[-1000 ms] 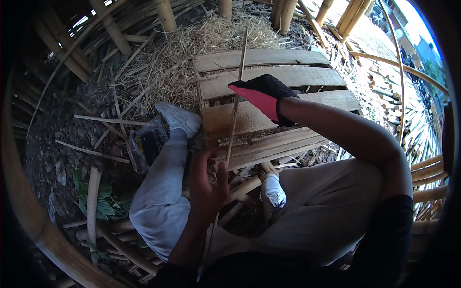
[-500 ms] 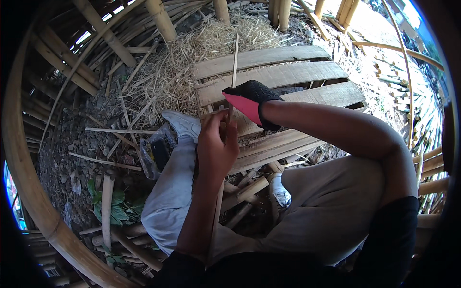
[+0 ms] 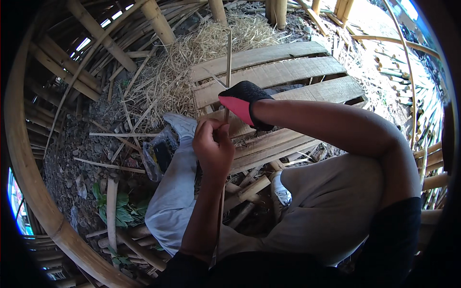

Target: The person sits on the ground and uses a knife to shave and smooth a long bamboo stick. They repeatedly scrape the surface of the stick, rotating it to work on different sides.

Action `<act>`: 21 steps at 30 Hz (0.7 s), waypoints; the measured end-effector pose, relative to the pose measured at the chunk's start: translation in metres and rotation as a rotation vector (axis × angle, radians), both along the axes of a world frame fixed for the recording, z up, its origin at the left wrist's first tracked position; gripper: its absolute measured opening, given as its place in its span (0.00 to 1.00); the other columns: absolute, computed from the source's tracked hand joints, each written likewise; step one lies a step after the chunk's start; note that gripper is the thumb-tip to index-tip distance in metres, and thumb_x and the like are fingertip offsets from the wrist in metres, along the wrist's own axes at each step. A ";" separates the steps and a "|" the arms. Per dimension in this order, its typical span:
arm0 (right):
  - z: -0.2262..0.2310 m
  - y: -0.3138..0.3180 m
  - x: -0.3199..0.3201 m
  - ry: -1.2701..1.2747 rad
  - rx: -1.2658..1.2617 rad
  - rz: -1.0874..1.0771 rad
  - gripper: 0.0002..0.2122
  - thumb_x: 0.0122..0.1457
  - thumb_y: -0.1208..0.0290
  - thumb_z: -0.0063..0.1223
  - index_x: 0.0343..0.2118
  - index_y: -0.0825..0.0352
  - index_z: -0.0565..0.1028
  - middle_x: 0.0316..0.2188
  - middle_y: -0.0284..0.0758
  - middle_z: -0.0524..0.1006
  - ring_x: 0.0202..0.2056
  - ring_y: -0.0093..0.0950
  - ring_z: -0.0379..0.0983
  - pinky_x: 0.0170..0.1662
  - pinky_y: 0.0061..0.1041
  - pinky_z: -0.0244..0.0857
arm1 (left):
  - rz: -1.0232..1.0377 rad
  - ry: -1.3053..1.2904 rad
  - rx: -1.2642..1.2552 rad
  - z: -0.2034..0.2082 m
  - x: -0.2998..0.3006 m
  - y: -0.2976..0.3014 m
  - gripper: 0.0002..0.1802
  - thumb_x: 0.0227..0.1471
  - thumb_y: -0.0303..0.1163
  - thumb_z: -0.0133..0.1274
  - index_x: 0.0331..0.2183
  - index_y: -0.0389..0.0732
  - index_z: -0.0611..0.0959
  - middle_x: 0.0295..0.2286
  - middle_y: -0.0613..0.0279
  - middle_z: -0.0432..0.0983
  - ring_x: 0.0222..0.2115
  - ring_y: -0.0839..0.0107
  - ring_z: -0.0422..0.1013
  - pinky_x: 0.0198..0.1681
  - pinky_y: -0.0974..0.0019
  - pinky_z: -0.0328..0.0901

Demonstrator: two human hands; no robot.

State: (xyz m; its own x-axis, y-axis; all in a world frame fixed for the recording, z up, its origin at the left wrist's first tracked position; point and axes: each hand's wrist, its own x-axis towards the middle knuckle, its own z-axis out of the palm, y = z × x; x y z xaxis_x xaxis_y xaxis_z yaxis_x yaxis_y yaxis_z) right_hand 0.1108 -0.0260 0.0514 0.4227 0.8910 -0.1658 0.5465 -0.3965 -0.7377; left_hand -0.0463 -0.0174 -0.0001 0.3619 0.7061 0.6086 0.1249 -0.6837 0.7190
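Observation:
A long, narrow bamboo strip (image 3: 229, 57) runs upright in front of me, from beyond my hands down past my left forearm. Bare and closed, my left hand (image 3: 214, 150) pinches it below the other hand. My right hand (image 3: 246, 102), in a black and pink glove, is closed around the strip just above. A thin pale sliver (image 3: 215, 78) sticks out to the left by the glove; whether it is a shaving or a blade I cannot make out. Beneath my hands lies a slatted wooden platform (image 3: 273, 72).
Dry shavings (image 3: 177, 72) heap up beyond the platform. Loose strips (image 3: 113, 165) and a plastic bag (image 3: 152, 156) with a dark object lie on stony ground at left. A thick bamboo pole (image 3: 62, 230) curves along the left. Cut bamboo (image 3: 425, 110) is stacked at far right.
Both hands have shifted slightly left, and the strip has turned a little. The thin pale sliver now shows beside the glove. My grip on the strip stays closed.

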 end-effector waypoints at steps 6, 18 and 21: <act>0.002 -0.002 -0.002 0.018 -0.003 0.001 0.24 0.59 0.44 0.51 0.35 0.64 0.83 0.23 0.43 0.78 0.27 0.33 0.77 0.35 0.34 0.70 | -0.060 -0.016 0.004 0.003 -0.008 -0.001 0.07 0.43 0.14 0.54 0.24 0.33 0.72 0.23 0.52 0.70 0.24 0.53 0.70 0.29 0.61 0.64; 0.000 -0.012 -0.002 0.075 -0.031 -0.028 0.24 0.59 0.44 0.51 0.35 0.64 0.83 0.23 0.43 0.78 0.26 0.33 0.77 0.35 0.34 0.70 | -0.049 0.251 -0.386 0.022 -0.063 -0.032 0.16 0.64 0.38 0.49 0.33 0.33 0.77 0.27 0.59 0.76 0.29 0.75 0.71 0.33 0.69 0.65; 0.001 -0.016 0.000 0.044 0.008 0.022 0.24 0.61 0.45 0.48 0.36 0.65 0.82 0.26 0.44 0.79 0.29 0.34 0.77 0.38 0.34 0.69 | -0.271 0.263 -0.839 0.014 -0.092 -0.040 0.23 0.67 0.48 0.40 0.38 0.36 0.75 0.31 0.60 0.77 0.31 0.73 0.73 0.36 0.69 0.66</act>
